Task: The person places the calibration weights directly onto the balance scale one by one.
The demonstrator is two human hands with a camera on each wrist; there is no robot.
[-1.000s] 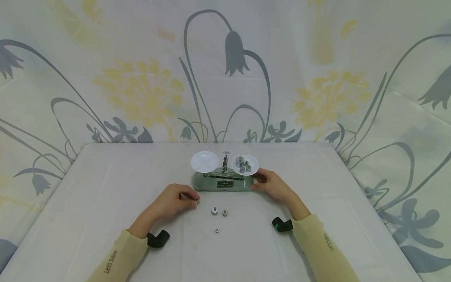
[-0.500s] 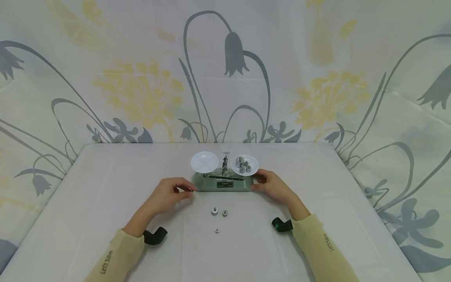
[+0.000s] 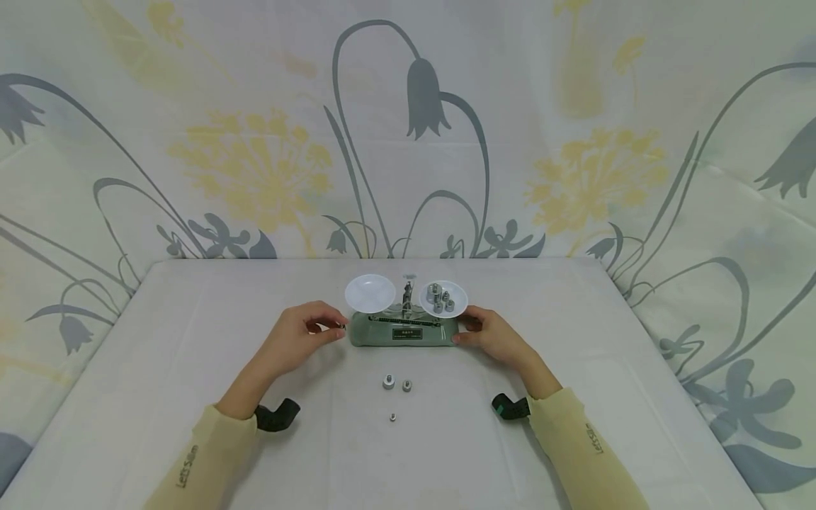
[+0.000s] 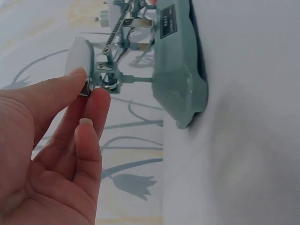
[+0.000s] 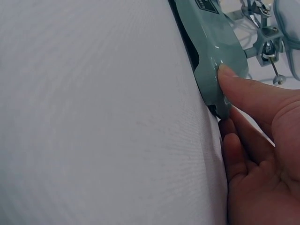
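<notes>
A green balance scale [image 3: 370, 334] stands near the middle of the table, carrying two white pans. The left pan [image 3: 370, 293] holds nothing; the right pan [image 3: 460, 301] bears several metal weights [image 3: 435, 292]. Between thumb and fingers, my left hand [image 3: 299, 336] pinches a small metal weight [image 4: 85, 89], just left of the scale and in front of the left pan. Most of that weight is covered by the fingertips. My right hand [image 3: 497, 336] grips the right end of the scale's base [image 5: 212, 84], with the thumb on its front and the other fingers behind.
Three loose metal weights lie on the white tablecloth in front of the scale: a larger weight [image 3: 388, 382], a middling weight [image 3: 406, 385] and a tiny weight [image 3: 392, 417]. A flower-patterned curtain [image 3: 408, 177] stands behind the table.
My left hand has moved away from me and slightly left, lifting the pinched weight from before the scale's left corner towards the left pan. My right hand has stayed still.
</notes>
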